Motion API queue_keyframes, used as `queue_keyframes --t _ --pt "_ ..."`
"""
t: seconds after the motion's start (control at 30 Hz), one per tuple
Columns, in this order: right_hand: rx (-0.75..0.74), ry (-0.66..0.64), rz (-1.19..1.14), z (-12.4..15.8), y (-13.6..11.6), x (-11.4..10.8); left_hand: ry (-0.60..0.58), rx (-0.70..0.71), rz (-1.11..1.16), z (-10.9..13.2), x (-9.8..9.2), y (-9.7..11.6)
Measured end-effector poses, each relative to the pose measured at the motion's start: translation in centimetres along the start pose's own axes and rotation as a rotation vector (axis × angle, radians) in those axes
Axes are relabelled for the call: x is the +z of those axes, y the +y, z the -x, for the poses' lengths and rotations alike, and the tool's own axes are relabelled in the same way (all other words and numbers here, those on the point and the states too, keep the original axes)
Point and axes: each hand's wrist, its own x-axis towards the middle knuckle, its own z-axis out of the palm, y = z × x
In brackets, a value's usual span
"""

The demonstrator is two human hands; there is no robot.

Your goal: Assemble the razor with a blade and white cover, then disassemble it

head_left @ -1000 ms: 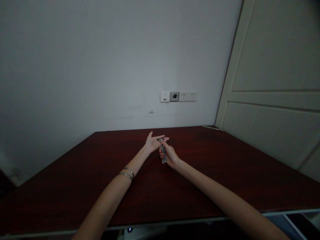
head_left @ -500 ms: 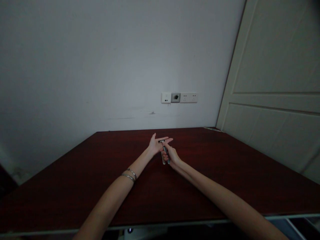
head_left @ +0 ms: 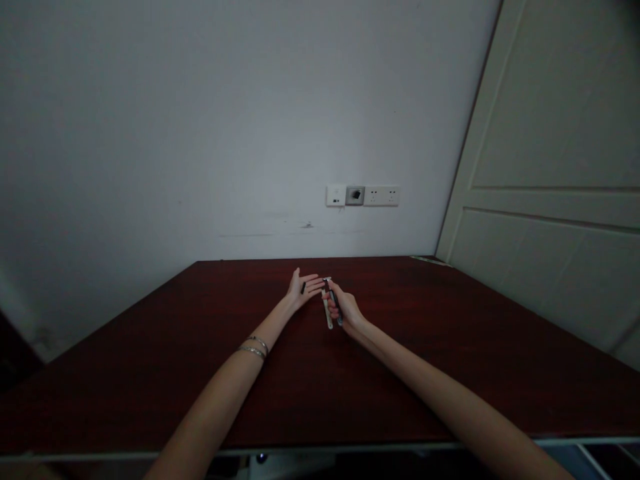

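Note:
My left hand [head_left: 303,293] is palm up with its fingers spread. A small black bar, perhaps a cover [head_left: 303,288], rests loose on that palm. My right hand [head_left: 347,308] is closed round the dark handle of what looks like a T-shaped razor [head_left: 327,281], whose pale head points away, just right of my left fingertips. Beside the handle, a slim light-coloured strip [head_left: 327,316] shows below my right fingers. Whether it is held or lies on the table I cannot tell.
A dark red-brown table [head_left: 280,393] extends to a pale wall [head_left: 250,133]. Sockets and a switch plate [head_left: 381,195] are on the wall. A light panelled door [head_left: 560,193] borders the table on the right. Several things show under the near edge.
My left hand has moved left, away from the razor. The black bar that was across the razor's head now lies on my left palm, and the head looks pale.

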Motion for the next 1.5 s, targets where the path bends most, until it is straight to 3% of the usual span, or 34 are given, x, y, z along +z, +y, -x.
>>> queue_keyframes --t 0.17,0.33,0.53,0.63,0.8,1.07,1.17,1.3,1.4,1.5 --pt "0.019 -0.017 0.013 -0.1 0.2 -0.1 0.049 0.069 -0.117 -0.2 -2.3 0.3" --pt "0.028 -0.056 0.01 -0.2 0.4 -0.2 0.108 0.117 -0.264 -0.3 -2.4 0.3" --pt "0.018 -0.06 0.013 0.0 0.5 -0.1 0.078 0.142 -0.295 -0.7 -2.6 0.2" --pt "0.004 -0.064 -0.014 0.2 0.1 0.1 0.124 0.194 -0.322 -0.6 -2.5 0.2" --pt "-0.099 -0.067 -0.023 -0.4 -1.0 -0.1 0.292 0.402 -0.431 -0.5 -1.2 0.7" --pt "-0.291 0.076 0.057 -3.4 -3.0 -0.9 0.342 0.772 -0.625 1.0 1.3 1.4" --pt "-0.436 0.124 0.243 -4.3 -3.5 -1.2 0.305 0.822 -0.695 1.5 1.6 1.4" --pt "-0.627 0.165 0.518 -4.8 -3.7 -1.4 0.139 0.789 -0.795 2.1 1.5 1.1" --pt "-0.698 0.258 0.63 -4.7 -3.4 -1.1 -0.005 0.739 -0.801 2.8 1.7 0.9" --pt "-0.704 0.271 0.617 -4.5 -3.0 -0.5 -0.079 0.711 -0.723 3.7 2.1 0.5"
